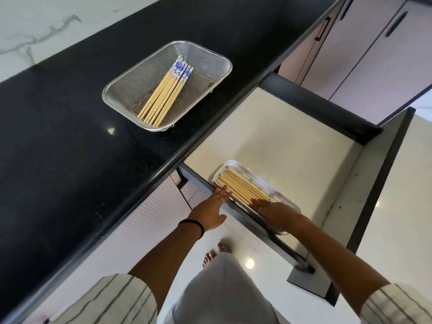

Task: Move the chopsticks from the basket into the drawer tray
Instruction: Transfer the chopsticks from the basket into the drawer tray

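A metal mesh basket (205, 56) stands on the black counter and holds several wooden chopsticks (163, 94) with blue-and-white tops. In the open drawer lies a white tray (236, 165) with several chopsticks (243, 188) side by side. My left hand (211, 210) reaches over the drawer's near wall, fingers extended to the tray's near end. My right hand (275, 215) lies flat, palm down, on the near end of the chopsticks in the tray and hides their tops. Neither hand grips anything that I can see.
The black counter (70, 136) runs along the left, its rounded edge above the drawer. The drawer (280, 136) has a pale floor and dark walls. Cabinet doors with dark handles (395, 24) stand at the far right. My bare feet (217, 253) are on a glossy tiled floor.
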{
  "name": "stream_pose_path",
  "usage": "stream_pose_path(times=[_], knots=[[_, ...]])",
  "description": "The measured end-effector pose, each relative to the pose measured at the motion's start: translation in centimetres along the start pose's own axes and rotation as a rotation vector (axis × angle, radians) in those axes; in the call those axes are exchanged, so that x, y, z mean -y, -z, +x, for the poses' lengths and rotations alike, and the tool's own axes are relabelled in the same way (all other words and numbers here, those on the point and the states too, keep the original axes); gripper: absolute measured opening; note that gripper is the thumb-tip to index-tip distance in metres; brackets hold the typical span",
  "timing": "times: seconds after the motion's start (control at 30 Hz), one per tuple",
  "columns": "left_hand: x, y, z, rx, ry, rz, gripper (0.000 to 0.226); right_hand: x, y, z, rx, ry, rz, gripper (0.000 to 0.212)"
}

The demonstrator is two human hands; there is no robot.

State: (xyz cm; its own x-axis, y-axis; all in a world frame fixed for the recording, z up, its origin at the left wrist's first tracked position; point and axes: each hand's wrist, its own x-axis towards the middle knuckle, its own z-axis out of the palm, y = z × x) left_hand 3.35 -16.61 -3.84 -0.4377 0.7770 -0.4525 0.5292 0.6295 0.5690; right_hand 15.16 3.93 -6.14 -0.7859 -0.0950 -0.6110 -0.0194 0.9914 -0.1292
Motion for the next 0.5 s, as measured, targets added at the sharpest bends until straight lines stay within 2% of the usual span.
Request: stream_pose_path(times=[0.17,0.23,0.43,0.5], knots=[[0.0,0.1,-0.1,0.005,-0.004,0.011,0.072,0.4,0.0,0.3,0.094,0.004,-0.132,0.057],[0.0,0.1,-0.1,0.009,-0.008,0.016,0.072,0.4,0.5,0.2,0.093,-0.022,-0.102,0.061],[0.5,0.0,-0.1,-0.002,-0.039,0.040,0.071,0.2,0.8,-1.1,-0.082,0.012,0.005,0.072],[0.7,-0.2,-0.2,-0.030,-0.048,0.049,0.070,0.3,0.5,-1.3,-0.088,-0.002,0.017,0.073]])
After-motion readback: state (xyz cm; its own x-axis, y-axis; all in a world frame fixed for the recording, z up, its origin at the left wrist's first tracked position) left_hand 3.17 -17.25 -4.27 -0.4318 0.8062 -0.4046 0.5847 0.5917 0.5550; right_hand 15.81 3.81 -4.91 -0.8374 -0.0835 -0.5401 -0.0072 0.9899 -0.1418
